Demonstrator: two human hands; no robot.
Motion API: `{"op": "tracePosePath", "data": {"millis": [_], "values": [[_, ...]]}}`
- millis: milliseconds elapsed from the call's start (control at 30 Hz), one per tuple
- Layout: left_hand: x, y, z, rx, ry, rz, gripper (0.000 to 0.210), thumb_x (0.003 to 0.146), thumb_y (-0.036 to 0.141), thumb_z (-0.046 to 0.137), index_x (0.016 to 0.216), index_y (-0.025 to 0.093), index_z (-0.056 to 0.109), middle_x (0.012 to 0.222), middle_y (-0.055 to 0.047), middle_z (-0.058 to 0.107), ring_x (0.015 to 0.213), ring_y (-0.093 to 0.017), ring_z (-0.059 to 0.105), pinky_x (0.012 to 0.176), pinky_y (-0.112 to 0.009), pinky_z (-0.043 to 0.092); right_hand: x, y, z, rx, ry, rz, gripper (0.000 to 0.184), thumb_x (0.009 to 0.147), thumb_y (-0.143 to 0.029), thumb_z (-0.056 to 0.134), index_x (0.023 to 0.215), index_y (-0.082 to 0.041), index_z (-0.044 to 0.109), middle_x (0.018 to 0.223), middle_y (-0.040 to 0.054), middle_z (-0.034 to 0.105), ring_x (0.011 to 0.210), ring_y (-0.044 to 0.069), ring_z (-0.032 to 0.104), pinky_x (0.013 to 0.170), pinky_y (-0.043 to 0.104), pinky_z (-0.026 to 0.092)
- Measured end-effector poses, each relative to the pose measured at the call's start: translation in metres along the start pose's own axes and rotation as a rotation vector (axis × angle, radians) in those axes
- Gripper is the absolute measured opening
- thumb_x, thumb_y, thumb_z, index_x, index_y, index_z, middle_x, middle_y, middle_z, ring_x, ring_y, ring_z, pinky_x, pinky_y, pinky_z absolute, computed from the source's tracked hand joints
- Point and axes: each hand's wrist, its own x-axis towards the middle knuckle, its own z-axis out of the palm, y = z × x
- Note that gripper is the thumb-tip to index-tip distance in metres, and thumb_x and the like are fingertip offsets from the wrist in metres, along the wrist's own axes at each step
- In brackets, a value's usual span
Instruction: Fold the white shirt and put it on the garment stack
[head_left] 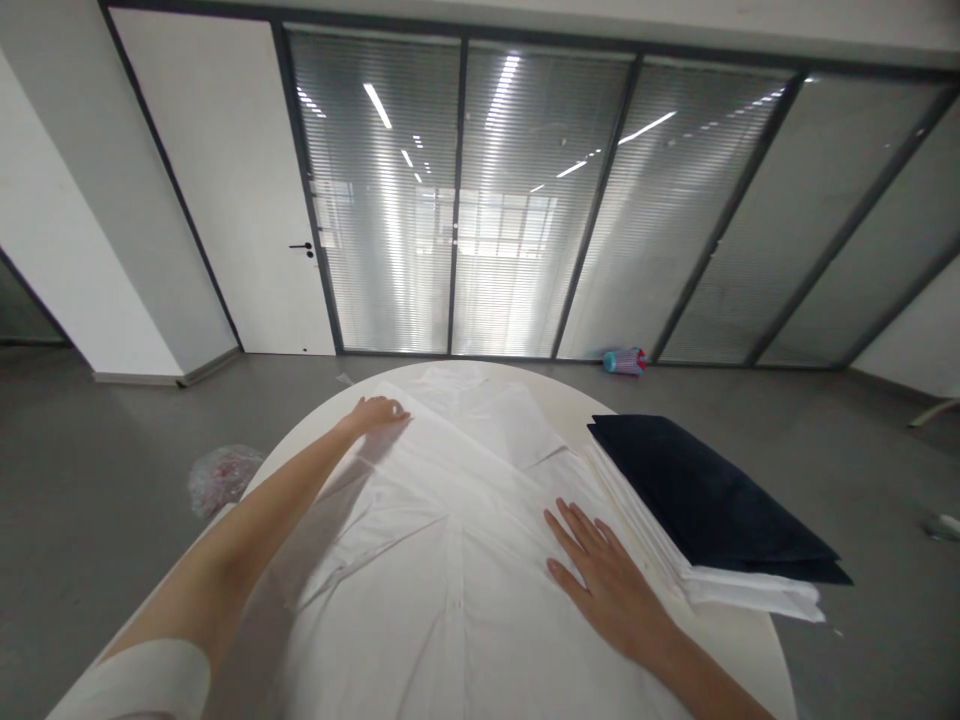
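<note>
A white shirt (420, 560) lies spread over a round table, its button placket running down the middle toward me. At its upper left, my left hand (379, 412) is closed, thumb and fingers pinching the shirt's fabric. Creases cross the cloth below that hand. My right hand (596, 570) rests flat on the shirt's right side with the fingers spread. Beside the right hand is a stack of folded white cloth (757, 590), topped by dark navy folded pieces (705, 490).
The white table (739, 660) has a curved edge, and the stack overhangs it at the right. A clear plastic bag (221, 478) sits on the floor at left. A blue and pink striped object (624, 361) lies by the glass partition (510, 200). A white door (217, 180) stands behind.
</note>
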Motion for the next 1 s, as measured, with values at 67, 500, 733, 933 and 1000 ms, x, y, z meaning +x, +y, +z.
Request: {"op": "tracePosePath", "data": {"millis": [67,500,733,933,1000], "values": [[0.014,0.013,0.004,-0.007,0.045,0.018,0.053,0.093,0.061,0.044,0.13,0.027,0.062,0.142,-0.012,0.056,0.136,-0.032,0.045,0.114,-0.049,0.029,0.0,0.001,0.001,-0.003,0.003,-0.001,0.065,0.1,-0.06,0.029,0.156,-0.027,0.029,0.162,0.0051,0.021,0.15,0.025,0.019,0.122,0.053,0.019],[0.027,0.03,0.036,-0.068,0.093,0.033,0.066,0.096,0.062,0.034,0.151,0.025,0.041,0.161,-0.01,0.031,0.149,-0.032,0.025,0.118,-0.055,0.018,0.0,0.005,0.003,0.047,-0.006,0.017,0.062,0.1,-0.059,0.036,0.156,-0.035,0.026,0.163,0.0001,0.021,0.15,0.025,0.02,0.122,0.053,0.021],[0.027,0.03,0.036,-0.085,0.112,0.034,0.065,0.096,0.062,0.036,0.15,0.026,0.042,0.16,-0.011,0.033,0.148,-0.032,0.027,0.118,-0.056,0.018,0.001,0.007,0.003,0.051,-0.02,0.02,0.062,0.099,-0.06,0.035,0.156,-0.036,0.026,0.163,-0.0001,0.02,0.15,0.025,0.02,0.122,0.053,0.021],[0.026,0.029,0.038,-0.146,0.136,0.035,0.059,0.095,0.058,0.042,0.145,0.027,0.047,0.159,-0.01,0.036,0.147,-0.032,0.028,0.118,-0.055,0.017,-0.001,0.007,0.001,0.067,-0.035,0.011,0.062,0.099,-0.06,0.035,0.156,-0.035,0.027,0.163,-0.0001,0.019,0.15,0.026,0.019,0.122,0.054,0.021],[0.026,0.03,0.038,-0.189,0.152,0.031,0.056,0.093,0.057,0.047,0.142,0.028,0.051,0.157,-0.01,0.038,0.146,-0.032,0.03,0.118,-0.055,0.018,-0.001,0.007,0.001,0.065,-0.035,0.005,0.062,0.1,-0.059,0.034,0.156,-0.035,0.027,0.163,0.0001,0.019,0.15,0.026,0.019,0.122,0.053,0.021]]}}
